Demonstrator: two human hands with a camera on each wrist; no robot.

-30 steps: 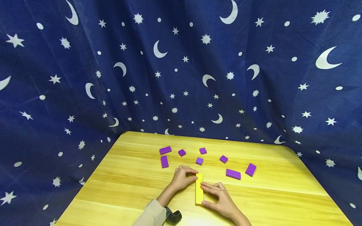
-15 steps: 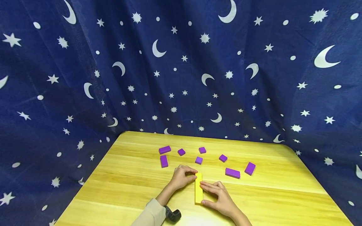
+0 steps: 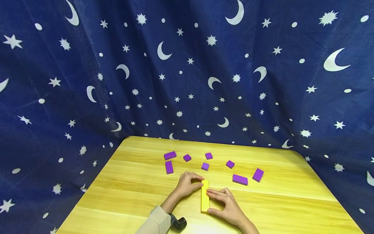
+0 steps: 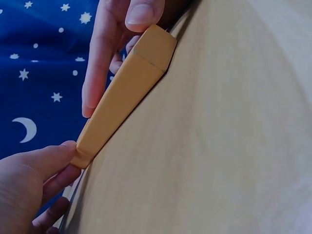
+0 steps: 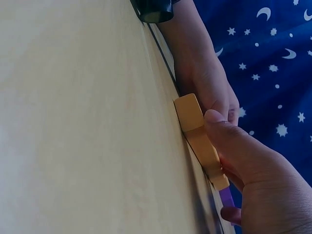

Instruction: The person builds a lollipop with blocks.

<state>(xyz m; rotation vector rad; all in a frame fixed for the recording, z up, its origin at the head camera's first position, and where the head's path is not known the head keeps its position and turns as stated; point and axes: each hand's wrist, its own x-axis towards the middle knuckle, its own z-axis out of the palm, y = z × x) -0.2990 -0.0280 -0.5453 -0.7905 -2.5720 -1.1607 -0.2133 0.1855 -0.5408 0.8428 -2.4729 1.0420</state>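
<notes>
A long yellow block (image 3: 205,200) lies on the wooden table, pointing away from me. At its far end sits what looks like a shorter yellow piece (image 5: 222,182), in line with it; the head view barely shows the joint. My left hand (image 3: 187,184) pinches this far end between thumb and forefinger. My right hand (image 3: 226,206) holds the long block from the right, thumb at the near end and fingertips farther up its side. In the left wrist view, the right thumb (image 4: 142,15) touches the block's near end.
Beyond the hands lie several loose purple blocks: long ones at left (image 3: 169,167) and right (image 3: 240,179), and small ones such as this square block (image 3: 205,166) between. A blue star-patterned curtain (image 3: 187,81) hangs behind the table (image 3: 117,195). A black device (image 3: 179,223) is on the left wrist.
The seam near the yellow row's far end, plain a second ago, is now hardly visible in the head view. Both hands stay almost in place; the view shifts slightly.
</notes>
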